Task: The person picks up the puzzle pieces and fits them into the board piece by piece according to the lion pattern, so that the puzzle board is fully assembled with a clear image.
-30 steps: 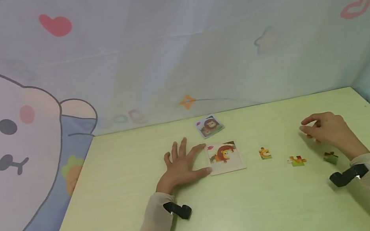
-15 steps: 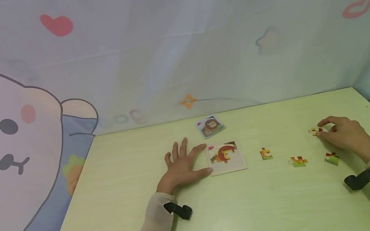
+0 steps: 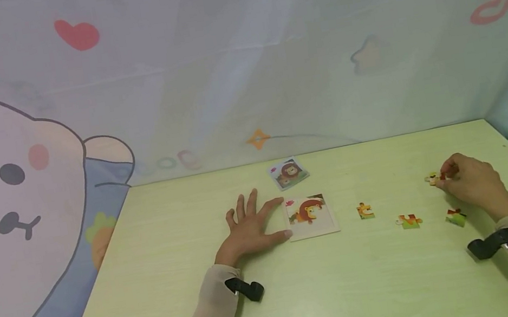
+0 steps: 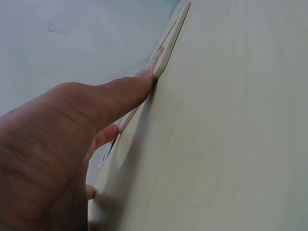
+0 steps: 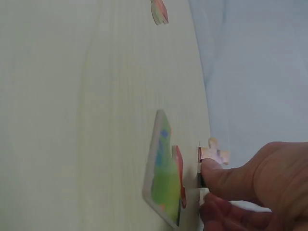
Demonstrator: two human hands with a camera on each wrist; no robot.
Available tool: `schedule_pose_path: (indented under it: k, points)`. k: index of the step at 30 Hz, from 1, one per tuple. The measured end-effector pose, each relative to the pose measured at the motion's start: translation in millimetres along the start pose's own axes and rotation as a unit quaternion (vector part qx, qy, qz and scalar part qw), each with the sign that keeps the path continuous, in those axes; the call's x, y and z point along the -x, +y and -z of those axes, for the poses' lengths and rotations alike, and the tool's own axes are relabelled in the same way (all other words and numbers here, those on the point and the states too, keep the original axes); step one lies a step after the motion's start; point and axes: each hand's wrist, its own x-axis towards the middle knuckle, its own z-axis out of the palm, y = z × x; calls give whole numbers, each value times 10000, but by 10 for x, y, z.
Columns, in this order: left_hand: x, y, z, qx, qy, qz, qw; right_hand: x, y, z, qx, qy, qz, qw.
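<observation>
My left hand (image 3: 250, 230) lies with fingers spread at the left side of a square wooden puzzle board (image 3: 325, 227). Its thumb and index fingertip touch the board's left edge; the left wrist view shows the thumb (image 4: 122, 91) on the rim. Part of a lion picture fills the board, and its lower right is bare. At the table's right, my right hand (image 3: 477, 185) pinches a jigsaw piece (image 3: 431, 178) between thumb and fingers. That yellow and dark red piece is partly hidden by the fingertips; its knob (image 5: 215, 150) sticks out past the thumb in the right wrist view.
Between board and right hand lie an orange jigsaw piece (image 3: 366, 212) and a red-and-green piece (image 3: 410, 221). Another green piece (image 3: 456, 217) is just below the right hand. A lion picture card (image 3: 288, 173) rests behind the board, near the cloth backdrop (image 3: 206, 105).
My right hand has moved right, and a jigsaw piece now shows at its fingertips. In the last half second, the hand shifted only slightly. The left hand and board stay put.
</observation>
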Motion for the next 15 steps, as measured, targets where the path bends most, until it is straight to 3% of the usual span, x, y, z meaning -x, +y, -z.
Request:
schedule_pose_path:
  k: [6,15]
  points:
    - [-8,-8,-14,47,37,-10,10000,-16,-67,-88,-427,488,119,9978]
    - [4,10,-4,-4,-17,45,10000,7,-391,-128,-1242,124,208,9920]
